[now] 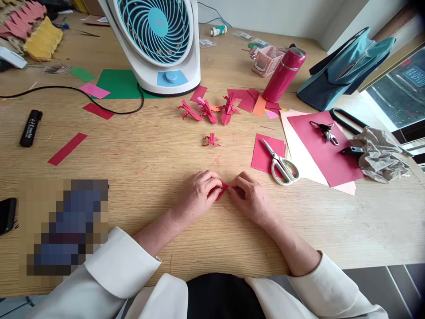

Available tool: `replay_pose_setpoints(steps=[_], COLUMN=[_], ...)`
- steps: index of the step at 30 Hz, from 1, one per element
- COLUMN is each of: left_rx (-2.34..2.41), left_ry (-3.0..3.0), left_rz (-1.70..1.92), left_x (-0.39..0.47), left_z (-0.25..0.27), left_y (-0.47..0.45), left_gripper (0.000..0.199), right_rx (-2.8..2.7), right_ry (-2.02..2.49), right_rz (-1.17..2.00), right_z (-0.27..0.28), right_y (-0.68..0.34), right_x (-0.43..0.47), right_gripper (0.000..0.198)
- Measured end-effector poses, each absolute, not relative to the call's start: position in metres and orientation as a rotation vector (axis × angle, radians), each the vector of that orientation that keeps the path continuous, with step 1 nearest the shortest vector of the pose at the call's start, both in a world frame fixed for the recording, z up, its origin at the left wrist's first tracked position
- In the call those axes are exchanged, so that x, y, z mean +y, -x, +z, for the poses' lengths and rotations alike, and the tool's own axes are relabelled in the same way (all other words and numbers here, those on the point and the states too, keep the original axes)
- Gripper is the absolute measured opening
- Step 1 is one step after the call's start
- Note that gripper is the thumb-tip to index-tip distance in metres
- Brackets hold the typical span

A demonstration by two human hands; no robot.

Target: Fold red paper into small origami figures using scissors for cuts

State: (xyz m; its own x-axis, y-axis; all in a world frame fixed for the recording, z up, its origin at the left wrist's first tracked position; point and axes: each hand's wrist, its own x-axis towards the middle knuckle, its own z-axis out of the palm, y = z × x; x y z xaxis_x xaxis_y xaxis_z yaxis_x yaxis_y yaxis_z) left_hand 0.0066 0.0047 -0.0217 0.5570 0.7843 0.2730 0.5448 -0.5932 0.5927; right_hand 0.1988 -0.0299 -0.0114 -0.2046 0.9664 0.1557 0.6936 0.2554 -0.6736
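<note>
My left hand (203,189) and my right hand (249,196) meet low over the middle of the table, both with fingers pinched. Between them is a small folded piece of red paper (222,192), gripped at its two sides; most of it is hidden by the fingers. Just beyond my hands stands a small red folded-paper figure (211,140) with thin legs. Farther back, several larger red paper figures (208,110) sit in a row. Scissors (283,167) with white handles lie right of my hands, on a stack of red paper squares (262,153).
A white fan (166,48) stands at the back, its black cable (66,87) running left. A red thermos (284,74) and a teal bag (345,68) are at the back right. Red sheets (315,141) lie right; a black marker (31,128) and red strip (67,149) left.
</note>
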Motion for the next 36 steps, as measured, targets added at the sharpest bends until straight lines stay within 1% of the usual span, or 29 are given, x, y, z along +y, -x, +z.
replay_pose_setpoints(steps=[14, 19, 28, 36], left_rx=[1.137, 1.16, 1.225, 1.267], left_ry=[-2.259, -2.267, -2.301, -2.304], left_rz=[0.74, 0.715, 0.627, 0.624], left_x=[0.01, 0.009, 0.007, 0.005], left_z=[-0.025, -0.026, -0.021, -0.021], left_y=[-0.009, -0.011, -0.016, -0.018], left_gripper=[0.009, 0.006, 0.009, 0.008], right_rx=[-1.926, -1.925, -2.014, -2.048], right_ry=[1.529, 1.572, 1.628, 1.628], right_rz=[0.671, 0.607, 0.493, 0.443], right_z=[-0.009, -0.011, -0.012, -0.015], right_y=[-0.197, -0.196, -0.194, -0.193], right_x=[-0.028, -0.028, -0.028, -0.028], right_gripper=[0.013, 0.016, 0.016, 0.016])
